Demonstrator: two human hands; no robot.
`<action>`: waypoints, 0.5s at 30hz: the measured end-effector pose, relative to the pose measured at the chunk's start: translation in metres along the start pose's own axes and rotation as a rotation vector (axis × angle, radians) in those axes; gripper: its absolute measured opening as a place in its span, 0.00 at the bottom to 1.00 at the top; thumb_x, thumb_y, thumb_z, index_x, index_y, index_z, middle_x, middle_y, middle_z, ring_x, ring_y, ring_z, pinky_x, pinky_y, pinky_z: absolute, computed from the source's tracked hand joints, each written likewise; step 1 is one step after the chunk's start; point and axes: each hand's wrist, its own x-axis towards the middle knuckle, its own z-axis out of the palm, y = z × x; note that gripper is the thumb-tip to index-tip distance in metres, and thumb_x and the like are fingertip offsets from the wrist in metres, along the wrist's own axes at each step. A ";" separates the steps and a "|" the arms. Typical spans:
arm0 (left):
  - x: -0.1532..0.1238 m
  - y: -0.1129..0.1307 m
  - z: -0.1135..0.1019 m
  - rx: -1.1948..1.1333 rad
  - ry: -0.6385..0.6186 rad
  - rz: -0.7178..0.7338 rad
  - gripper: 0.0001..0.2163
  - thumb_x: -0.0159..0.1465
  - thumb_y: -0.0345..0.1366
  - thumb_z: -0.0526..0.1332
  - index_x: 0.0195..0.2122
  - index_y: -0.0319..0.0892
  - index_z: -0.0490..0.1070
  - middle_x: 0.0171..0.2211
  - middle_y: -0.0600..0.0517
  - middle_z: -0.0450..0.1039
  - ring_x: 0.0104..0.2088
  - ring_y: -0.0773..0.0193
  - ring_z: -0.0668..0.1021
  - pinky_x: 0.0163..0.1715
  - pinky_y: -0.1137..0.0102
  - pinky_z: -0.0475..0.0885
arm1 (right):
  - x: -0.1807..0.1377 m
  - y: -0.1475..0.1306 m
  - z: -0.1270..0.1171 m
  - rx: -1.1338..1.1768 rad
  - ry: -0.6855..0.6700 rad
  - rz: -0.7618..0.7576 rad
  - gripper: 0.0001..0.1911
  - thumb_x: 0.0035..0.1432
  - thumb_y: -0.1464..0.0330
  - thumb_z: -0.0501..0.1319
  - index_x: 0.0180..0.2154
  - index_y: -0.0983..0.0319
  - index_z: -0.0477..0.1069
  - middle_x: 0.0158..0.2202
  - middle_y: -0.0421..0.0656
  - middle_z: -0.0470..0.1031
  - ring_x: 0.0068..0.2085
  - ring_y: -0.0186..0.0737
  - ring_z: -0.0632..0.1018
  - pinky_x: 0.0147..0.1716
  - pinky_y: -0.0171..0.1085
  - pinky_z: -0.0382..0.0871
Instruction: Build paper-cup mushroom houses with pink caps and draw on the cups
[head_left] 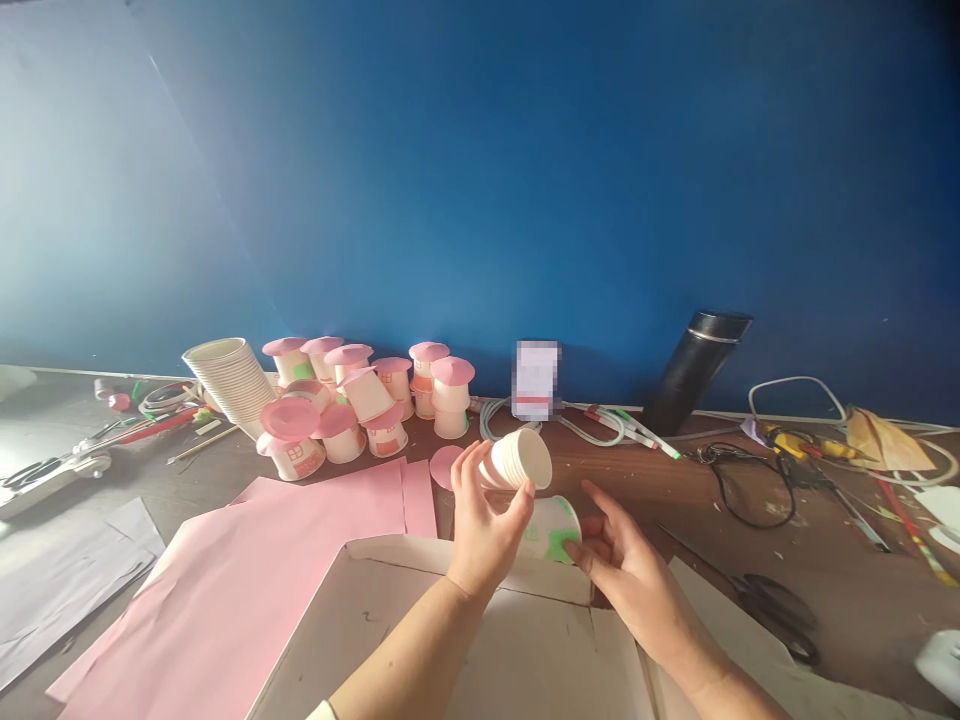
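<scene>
My left hand (486, 530) is curled around a short stack of white paper cups (519, 460), held on its side with the open mouth facing right. Just below it, my right hand (626, 565) pinches the rim of a single white paper cup with green marks (553, 528), which also lies sideways. Both hands hover over the far edge of an open cardboard box (465, 620) in front of me. A pink paper disc (444, 465) lies on the table behind my left hand.
Pink paper sheets (247, 580) lie at left. Behind them stand several cup houses with pink roofs (360, 395) and a tall stack of white cups (229, 380). Black scissors (772, 600), cables (750, 480), markers (637, 430) and a black flask (694, 370) are at right.
</scene>
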 end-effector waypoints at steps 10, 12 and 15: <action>-0.003 0.002 0.000 -0.078 -0.087 0.064 0.29 0.60 0.42 0.69 0.62 0.49 0.63 0.63 0.41 0.58 0.64 0.48 0.66 0.59 0.52 0.69 | -0.001 -0.003 0.003 -0.631 0.125 -0.488 0.27 0.61 0.57 0.66 0.60 0.51 0.66 0.61 0.49 0.69 0.59 0.58 0.73 0.52 0.53 0.76; -0.004 0.004 0.000 -0.112 -0.099 0.043 0.29 0.60 0.42 0.69 0.61 0.49 0.64 0.63 0.42 0.59 0.63 0.48 0.67 0.60 0.52 0.69 | 0.003 0.000 -0.001 -0.714 0.123 -0.507 0.28 0.60 0.55 0.66 0.59 0.53 0.65 0.54 0.49 0.74 0.55 0.59 0.76 0.49 0.54 0.76; -0.006 0.008 0.001 -0.161 -0.101 0.020 0.28 0.59 0.42 0.69 0.61 0.48 0.65 0.62 0.42 0.60 0.63 0.48 0.67 0.61 0.51 0.67 | 0.007 0.002 -0.005 -0.787 0.086 -0.443 0.28 0.59 0.52 0.67 0.57 0.54 0.66 0.48 0.47 0.77 0.49 0.56 0.79 0.45 0.51 0.76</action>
